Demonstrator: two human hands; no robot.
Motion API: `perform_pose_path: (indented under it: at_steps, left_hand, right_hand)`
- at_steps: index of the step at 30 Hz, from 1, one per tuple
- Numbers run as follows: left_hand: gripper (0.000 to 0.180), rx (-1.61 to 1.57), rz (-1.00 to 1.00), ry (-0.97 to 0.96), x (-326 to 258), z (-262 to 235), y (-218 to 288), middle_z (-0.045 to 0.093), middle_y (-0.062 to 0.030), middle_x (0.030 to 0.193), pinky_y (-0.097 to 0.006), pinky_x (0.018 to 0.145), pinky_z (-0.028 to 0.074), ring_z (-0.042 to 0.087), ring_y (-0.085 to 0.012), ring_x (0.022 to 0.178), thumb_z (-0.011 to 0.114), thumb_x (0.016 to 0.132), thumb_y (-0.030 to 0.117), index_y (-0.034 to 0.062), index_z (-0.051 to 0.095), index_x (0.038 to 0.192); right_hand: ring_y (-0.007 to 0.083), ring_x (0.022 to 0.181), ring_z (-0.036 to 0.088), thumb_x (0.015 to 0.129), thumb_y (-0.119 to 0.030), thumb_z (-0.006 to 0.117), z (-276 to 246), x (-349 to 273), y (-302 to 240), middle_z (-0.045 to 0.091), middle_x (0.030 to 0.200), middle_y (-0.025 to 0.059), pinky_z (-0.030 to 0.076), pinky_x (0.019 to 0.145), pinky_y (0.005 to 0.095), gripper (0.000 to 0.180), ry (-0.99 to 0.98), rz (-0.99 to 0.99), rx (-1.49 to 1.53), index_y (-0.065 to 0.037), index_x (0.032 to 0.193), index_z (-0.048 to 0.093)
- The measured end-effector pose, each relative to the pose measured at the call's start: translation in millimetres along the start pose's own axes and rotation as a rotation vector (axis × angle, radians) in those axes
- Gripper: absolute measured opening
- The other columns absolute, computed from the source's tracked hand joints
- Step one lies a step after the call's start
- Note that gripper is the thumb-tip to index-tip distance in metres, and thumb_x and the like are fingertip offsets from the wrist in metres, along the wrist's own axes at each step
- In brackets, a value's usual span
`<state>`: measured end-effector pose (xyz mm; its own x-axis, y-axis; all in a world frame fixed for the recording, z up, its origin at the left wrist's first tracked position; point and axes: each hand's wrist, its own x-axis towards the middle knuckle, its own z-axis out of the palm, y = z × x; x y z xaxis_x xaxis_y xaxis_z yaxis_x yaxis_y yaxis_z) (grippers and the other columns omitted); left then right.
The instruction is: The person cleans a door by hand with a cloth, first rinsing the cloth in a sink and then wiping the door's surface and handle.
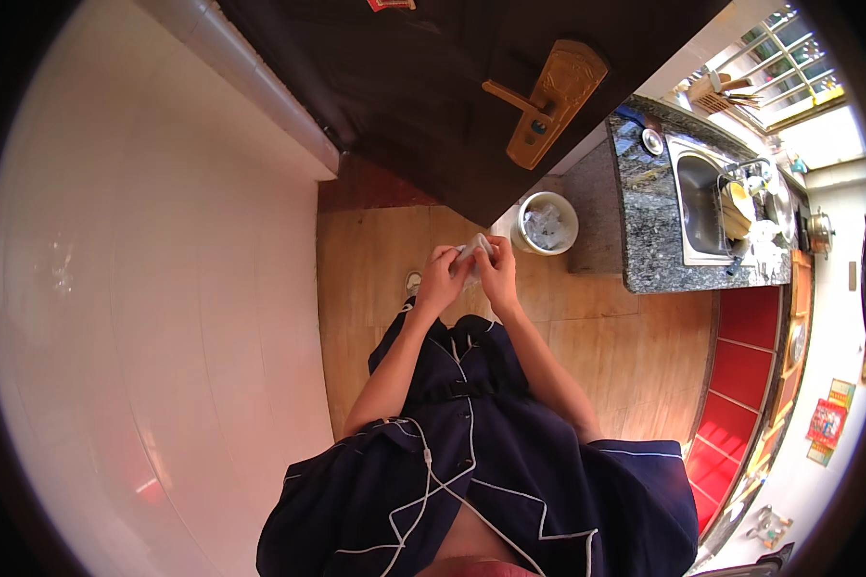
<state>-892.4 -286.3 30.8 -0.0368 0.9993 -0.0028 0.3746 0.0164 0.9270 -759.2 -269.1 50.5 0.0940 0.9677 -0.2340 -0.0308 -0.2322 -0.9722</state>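
Both hands meet in front of my body, around a small crumpled whitish sheet [472, 256]. Whether it is thin plastic, paper or cloth I cannot tell. My left hand [439, 279] pinches it from the left, fingers bent inward. My right hand [496, 273] grips it from the other side, thumb against it. The fingers cover part of the sheet. Just right of my right hand, on the floor, stands a round white bin [562, 225] with pale crumpled plastic inside.
A dark door [404, 87] with a brass handle [560, 101] stands ahead. To the right, a granite counter [649, 221] holds a steel sink [693, 178] with dishes. Red cabinet fronts [744, 356] run along the right. A pale wall [164, 288] rises at left above the wooden floor [635, 356].
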Motion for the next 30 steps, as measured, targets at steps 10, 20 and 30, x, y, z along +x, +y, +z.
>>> perform_pose_path:
  at_steps: [10,20,30]
  left_hand:
    - [0.024,0.073,0.338,0.013,156,-36,83,0.062,-0.0134,0.102,-0.043,0.085,0.047,0.060,-0.0344,0.098,0.071,0.087,0.022,-0.0009,0.066,0.094]
    - [0.015,-0.029,0.519,0.057,353,-15,195,0.060,-0.0189,0.082,-0.042,0.065,0.047,0.061,-0.0383,0.073,0.064,0.091,0.010,-0.0043,0.058,0.091]
    - [0.013,0.154,0.454,0.135,449,25,214,0.060,-0.0223,0.089,-0.049,0.066,0.050,0.062,-0.0450,0.080,0.057,0.091,0.010,-0.0025,0.055,0.089]
  right_hand:
    - [0.0098,0.074,0.057,0.095,-0.003,0.059,23,106,-101,0.063,0.088,0.0041,0.046,0.064,0.0237,0.033,0.211,-0.303,-0.010,-0.004,0.127,0.050]
    - [0.0249,0.059,0.062,0.094,-0.006,0.058,5,288,-244,0.064,0.075,0.0190,0.047,0.056,0.0338,0.050,0.326,-0.591,-0.356,-0.003,0.142,0.046]
    - [0.0403,0.075,0.069,0.091,-0.005,0.062,-16,385,-260,0.068,0.083,0.0243,0.054,0.063,0.0384,0.022,0.308,-0.664,-0.436,0.000,0.112,0.063]
